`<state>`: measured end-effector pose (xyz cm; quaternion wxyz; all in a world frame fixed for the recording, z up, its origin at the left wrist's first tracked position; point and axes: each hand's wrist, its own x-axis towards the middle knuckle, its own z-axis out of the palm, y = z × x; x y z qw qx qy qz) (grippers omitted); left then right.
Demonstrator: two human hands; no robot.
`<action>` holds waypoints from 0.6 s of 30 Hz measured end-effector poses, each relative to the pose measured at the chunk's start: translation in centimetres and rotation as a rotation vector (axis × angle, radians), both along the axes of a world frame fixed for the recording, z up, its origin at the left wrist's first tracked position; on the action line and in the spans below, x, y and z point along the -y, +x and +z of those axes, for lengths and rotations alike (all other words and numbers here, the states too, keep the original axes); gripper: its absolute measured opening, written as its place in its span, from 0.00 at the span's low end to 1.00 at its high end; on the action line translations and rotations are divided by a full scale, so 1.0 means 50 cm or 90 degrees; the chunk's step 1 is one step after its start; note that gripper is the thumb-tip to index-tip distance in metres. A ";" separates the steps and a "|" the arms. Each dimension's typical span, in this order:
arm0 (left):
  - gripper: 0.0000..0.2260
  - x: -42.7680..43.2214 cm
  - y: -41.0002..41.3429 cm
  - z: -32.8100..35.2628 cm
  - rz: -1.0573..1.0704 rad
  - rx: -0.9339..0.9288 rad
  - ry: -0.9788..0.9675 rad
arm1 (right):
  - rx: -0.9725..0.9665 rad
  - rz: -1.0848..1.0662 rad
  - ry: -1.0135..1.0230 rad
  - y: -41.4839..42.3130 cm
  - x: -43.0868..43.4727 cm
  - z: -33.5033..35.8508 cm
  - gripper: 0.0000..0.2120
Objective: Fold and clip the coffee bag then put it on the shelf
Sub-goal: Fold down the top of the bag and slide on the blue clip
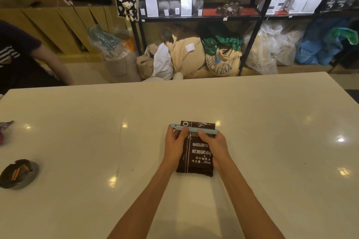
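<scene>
Head view: coffee bag (196, 153) lies between left hand (174, 146) and right hand (215, 146).

A dark coffee bag (196, 153) lies flat on a white table (272, 141), just below centre. A pale blue clip (194, 129) crosses its far end. The left hand (174, 145) grips the bag's 9 o'clock edge, the right hand (215, 144) its 3 o'clock edge, thumbs on the clip. At 12 o'clock stands a black shelf (200, 18) of bags and jars.
</scene>
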<state>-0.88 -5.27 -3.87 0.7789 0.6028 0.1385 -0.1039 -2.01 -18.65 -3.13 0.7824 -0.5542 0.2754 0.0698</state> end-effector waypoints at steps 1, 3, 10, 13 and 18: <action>0.11 -0.001 -0.001 0.000 0.004 -0.002 -0.002 | 0.001 0.002 0.001 0.000 0.000 0.000 0.19; 0.13 -0.004 -0.002 0.000 0.001 -0.005 -0.017 | 0.006 0.007 0.004 -0.001 0.000 0.000 0.19; 0.12 -0.018 0.004 -0.002 -0.031 0.009 -0.086 | 0.018 0.014 -0.005 0.000 -0.002 -0.004 0.19; 0.07 -0.018 0.007 -0.002 -0.012 -0.001 -0.101 | 0.014 0.009 -0.011 0.001 -0.004 -0.004 0.19; 0.06 -0.016 0.014 -0.005 0.021 -0.017 -0.103 | 0.010 0.001 -0.011 0.001 -0.005 -0.002 0.19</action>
